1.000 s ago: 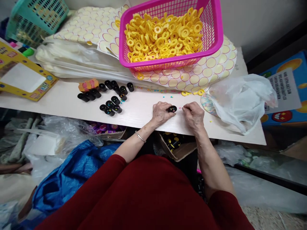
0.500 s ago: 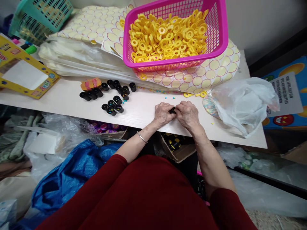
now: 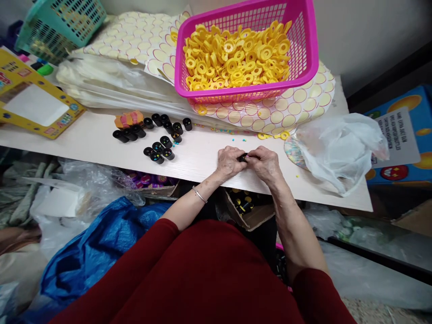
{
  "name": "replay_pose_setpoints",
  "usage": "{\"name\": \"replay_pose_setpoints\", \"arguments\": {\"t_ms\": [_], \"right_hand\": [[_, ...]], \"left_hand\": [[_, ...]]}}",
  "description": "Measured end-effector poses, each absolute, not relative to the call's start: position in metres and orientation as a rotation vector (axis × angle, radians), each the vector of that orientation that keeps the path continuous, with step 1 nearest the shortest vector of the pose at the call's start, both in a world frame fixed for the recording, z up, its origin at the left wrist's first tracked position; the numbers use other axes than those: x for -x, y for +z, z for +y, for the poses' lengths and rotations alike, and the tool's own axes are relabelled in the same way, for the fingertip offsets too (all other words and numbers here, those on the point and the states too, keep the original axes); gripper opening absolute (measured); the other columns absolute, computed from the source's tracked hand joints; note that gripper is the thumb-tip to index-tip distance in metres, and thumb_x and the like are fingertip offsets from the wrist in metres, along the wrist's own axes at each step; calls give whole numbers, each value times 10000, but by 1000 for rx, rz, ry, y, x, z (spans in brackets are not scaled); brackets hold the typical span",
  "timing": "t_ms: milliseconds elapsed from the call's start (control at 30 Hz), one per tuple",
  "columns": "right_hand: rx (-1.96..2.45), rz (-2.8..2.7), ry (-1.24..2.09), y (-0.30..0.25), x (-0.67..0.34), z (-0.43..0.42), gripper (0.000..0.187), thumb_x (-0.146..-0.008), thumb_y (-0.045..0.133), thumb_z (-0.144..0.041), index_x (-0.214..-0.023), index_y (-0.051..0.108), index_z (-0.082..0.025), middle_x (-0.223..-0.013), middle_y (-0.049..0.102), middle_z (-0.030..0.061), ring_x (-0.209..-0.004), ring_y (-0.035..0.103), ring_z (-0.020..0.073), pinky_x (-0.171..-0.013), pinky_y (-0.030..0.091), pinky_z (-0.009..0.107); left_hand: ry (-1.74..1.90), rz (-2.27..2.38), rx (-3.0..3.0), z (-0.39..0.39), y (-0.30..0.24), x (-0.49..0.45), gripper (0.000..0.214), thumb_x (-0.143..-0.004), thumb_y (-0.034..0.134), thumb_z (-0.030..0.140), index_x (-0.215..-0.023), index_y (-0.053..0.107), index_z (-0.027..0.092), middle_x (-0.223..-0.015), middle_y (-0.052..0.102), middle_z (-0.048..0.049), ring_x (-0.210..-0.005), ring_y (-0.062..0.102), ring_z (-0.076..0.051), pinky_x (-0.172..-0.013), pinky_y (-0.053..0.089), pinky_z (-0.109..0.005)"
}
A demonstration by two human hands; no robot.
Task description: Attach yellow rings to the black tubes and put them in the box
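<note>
My left hand [image 3: 230, 162] and my right hand [image 3: 266, 163] meet over the white tabletop [image 3: 202, 155], fingers curled around a small black cylinder [image 3: 243, 157] held between them. Most of the cylinder is hidden by my fingers. To the left lies a cluster of several black cylinders [image 3: 158, 135], some with coloured bits inside. Tiny coloured beads [image 3: 232, 132] are scattered on the table just beyond my hands.
A pink basket [image 3: 303, 54] full of yellow rings [image 3: 236, 56] rests on a stack of circle-patterned sheets [image 3: 270, 112]. A clear plastic bag [image 3: 337, 144] lies at right, a teal basket [image 3: 60, 22] and yellow card [image 3: 33, 103] at left. A blue bag [image 3: 101, 243] and cardboard box [image 3: 251, 211] sit below the table.
A second ago my hands were apart, the left one holding the black cylinder. My right hand moved in to join it; both now grip the cylinder together.
</note>
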State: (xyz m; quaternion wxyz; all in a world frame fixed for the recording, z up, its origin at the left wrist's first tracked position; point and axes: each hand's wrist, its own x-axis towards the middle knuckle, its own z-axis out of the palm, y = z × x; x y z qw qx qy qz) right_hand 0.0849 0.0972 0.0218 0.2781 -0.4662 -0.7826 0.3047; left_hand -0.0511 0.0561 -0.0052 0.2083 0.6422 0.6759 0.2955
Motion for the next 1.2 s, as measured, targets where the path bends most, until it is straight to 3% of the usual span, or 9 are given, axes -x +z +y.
{"name": "replay_pose_setpoints", "arguments": {"t_ms": [133,367,500,633,833,1033,1200], "right_hand": [[1249,-1884,1002,17,-97,108,161,-678,627,-298,-759,701,-180,-709,624,9,-666,558,155,-648,443,310],[1717,-1912,422,4,-100,149,253,-749,547,-318,-855,710,-155,-870,651,102,-828,588,244,-767,443,380],[1859,-2018,288,3,-83,159,371,-809,507,-456,-931,688,-157,-946,633,140,-874,566,274,-728,430,383],[1914,-2061,228,1,-71,163,303,-819,490,-385,-924,652,-152,-1020,601,165,-932,546,296,-762,421,412],[1741,-2140,272,-4,-82,163,214,-758,513,-302,-908,576,-163,-1028,586,161,-956,509,310,-783,417,447],[1410,-1936,370,2,-97,130,259,-774,564,-438,-893,565,-208,-871,618,61,-815,521,229,-747,442,386],[1105,-2074,379,21,-94,91,267,-789,590,-461,-910,599,-224,-842,636,45,-856,518,230,-772,450,378]], "left_hand": [[840,1872,-1779,55,-4,51,202,-709,672,405,-830,705,247,-877,698,-5,-937,542,-209,-834,349,-368],[895,1891,-1721,56,-4,51,224,-634,740,362,-826,715,249,-898,709,-5,-952,551,-220,-859,346,-381],[916,1885,-1725,56,-7,51,222,-620,749,348,-814,716,246,-874,710,-6,-942,557,-219,-857,347,-380],[933,1887,-1722,56,-7,51,237,-612,754,351,-824,719,252,-873,712,-3,-943,557,-216,-856,348,-379],[928,1854,-1739,58,-5,51,264,-584,769,344,-827,728,250,-865,710,-6,-947,561,-223,-852,360,-375],[917,1860,-1752,57,-6,50,247,-611,751,387,-812,723,247,-857,704,-5,-937,557,-218,-845,362,-375],[911,1852,-1785,57,-8,50,157,-687,683,371,-775,706,244,-829,694,-2,-901,553,-192,-842,371,-359]]}}
